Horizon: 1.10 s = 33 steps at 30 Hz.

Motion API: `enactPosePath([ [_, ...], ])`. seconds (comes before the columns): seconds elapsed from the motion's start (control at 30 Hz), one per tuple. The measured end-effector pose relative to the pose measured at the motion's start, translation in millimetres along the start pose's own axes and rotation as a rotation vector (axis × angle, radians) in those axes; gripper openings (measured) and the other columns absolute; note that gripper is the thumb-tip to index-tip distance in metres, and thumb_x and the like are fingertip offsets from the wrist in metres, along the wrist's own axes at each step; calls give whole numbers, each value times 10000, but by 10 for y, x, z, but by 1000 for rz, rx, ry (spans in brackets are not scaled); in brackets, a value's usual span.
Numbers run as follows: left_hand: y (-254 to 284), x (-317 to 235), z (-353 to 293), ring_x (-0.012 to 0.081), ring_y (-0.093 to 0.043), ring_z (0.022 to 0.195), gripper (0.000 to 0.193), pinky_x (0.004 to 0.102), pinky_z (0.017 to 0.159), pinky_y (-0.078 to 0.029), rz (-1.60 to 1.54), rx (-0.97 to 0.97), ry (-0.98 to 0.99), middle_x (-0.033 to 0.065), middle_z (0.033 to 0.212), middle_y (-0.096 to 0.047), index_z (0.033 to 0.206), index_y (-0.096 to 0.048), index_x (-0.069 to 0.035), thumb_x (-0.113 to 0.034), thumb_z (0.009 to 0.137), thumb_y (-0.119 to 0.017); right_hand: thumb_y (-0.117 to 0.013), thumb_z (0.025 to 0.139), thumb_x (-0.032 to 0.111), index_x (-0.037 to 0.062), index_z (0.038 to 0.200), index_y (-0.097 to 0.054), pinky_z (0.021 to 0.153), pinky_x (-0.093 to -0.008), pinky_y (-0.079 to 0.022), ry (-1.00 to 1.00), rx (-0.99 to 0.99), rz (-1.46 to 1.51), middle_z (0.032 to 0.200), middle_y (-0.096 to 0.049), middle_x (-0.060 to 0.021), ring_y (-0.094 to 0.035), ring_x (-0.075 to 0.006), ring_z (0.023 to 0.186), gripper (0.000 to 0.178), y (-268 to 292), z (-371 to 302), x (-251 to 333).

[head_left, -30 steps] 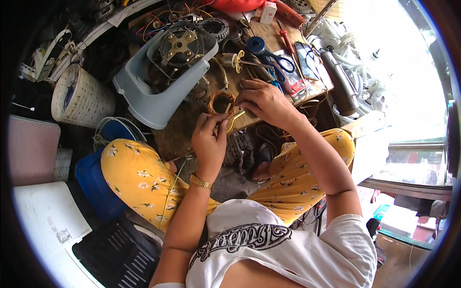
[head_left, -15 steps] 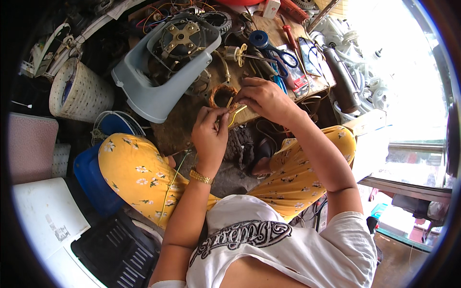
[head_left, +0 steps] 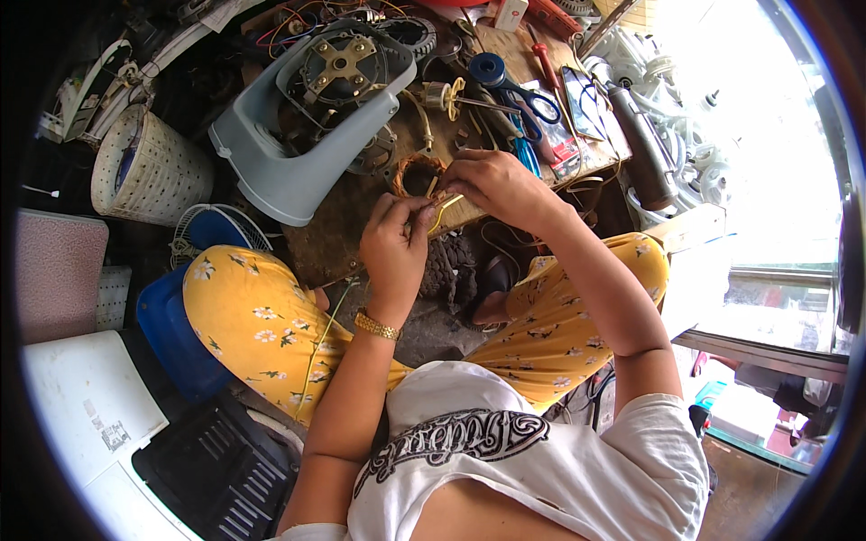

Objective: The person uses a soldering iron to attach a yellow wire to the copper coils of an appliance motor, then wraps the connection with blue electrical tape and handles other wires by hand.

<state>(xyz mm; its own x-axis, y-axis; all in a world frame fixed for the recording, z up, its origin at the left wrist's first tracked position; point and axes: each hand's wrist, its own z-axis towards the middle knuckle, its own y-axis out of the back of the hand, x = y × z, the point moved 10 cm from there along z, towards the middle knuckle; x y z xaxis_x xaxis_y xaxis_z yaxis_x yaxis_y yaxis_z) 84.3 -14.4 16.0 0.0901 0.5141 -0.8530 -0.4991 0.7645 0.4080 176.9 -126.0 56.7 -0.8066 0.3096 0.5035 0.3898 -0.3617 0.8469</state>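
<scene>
A ring-shaped copper motor coil (head_left: 403, 173) lies at the near edge of the wooden workbench, just beyond my fingertips. My left hand (head_left: 395, 242) is closed in a pinch at the coil's near side, on thin wire ends. From the right my right hand (head_left: 498, 186) comes in, its fingers pinched on the same small spot. Between the two hands runs a short, bent yellow wire sleeve (head_left: 445, 213). My fingers partly hide the wire ends, and I cannot make out which strand each hand grips.
A grey fan housing (head_left: 271, 171) with a motor stands left on the bench (head_left: 316, 245). Scissors (head_left: 539, 106), blue tape (head_left: 487, 70), a red-handled screwdriver (head_left: 544, 65) and a phone (head_left: 583, 104) lie to the right. A dark cylinder (head_left: 642, 149) sits at the right edge.
My hands have barely moved, with slight finger shifts at the wires. The yellow sleeve is now bent differently, its upper part nearer my right fingers.
</scene>
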Motion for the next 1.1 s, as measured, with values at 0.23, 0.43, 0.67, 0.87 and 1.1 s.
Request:
enactPosePath([
  [0.23,2,-6,28,332,-668,817,61,422,699,-520,51,-4,-26,90,895,-656,920,-726,-68,-119,893,-748,-664,948,141,14,1048,-691,813,-465,-542,-5,9,10,952,-682,-152,-679,-388,920,164,-51,-3,-1],
  [0.43,28,-83,41,323,-646,865,54,430,743,-522,127,-44,-97,57,882,-654,894,-727,-97,-143,883,-753,-718,929,182,16,1020,-704,782,-455,-537,20,-6,66,922,-678,-154,-679,-378,882,190,-65,-10,34],
  [0.67,52,-138,34,315,-624,851,53,428,744,-515,158,-62,-151,53,889,-654,892,-719,-93,-133,874,-749,-743,876,198,67,993,-715,736,-476,-546,15,-26,-6,975,-693,-137,-680,-383,879,178,-29,-1,117],
  [0.87,44,-154,47,325,-611,855,55,429,747,-508,174,-47,-167,62,892,-656,909,-714,-85,-111,866,-737,-758,850,214,106,1007,-707,701,-462,-558,66,-78,-126,1070,-689,-90,-694,-354,855,197,-30,-14,184],
  [1.1,35,-160,50,327,-605,846,57,429,742,-506,171,-24,-175,62,894,-656,914,-717,-82,-106,865,-735,-750,852,169,95,987,-688,694,-459,-534,104,-111,-132,962,-633,-87,-663,-337,837,167,-62,-10,213],
])
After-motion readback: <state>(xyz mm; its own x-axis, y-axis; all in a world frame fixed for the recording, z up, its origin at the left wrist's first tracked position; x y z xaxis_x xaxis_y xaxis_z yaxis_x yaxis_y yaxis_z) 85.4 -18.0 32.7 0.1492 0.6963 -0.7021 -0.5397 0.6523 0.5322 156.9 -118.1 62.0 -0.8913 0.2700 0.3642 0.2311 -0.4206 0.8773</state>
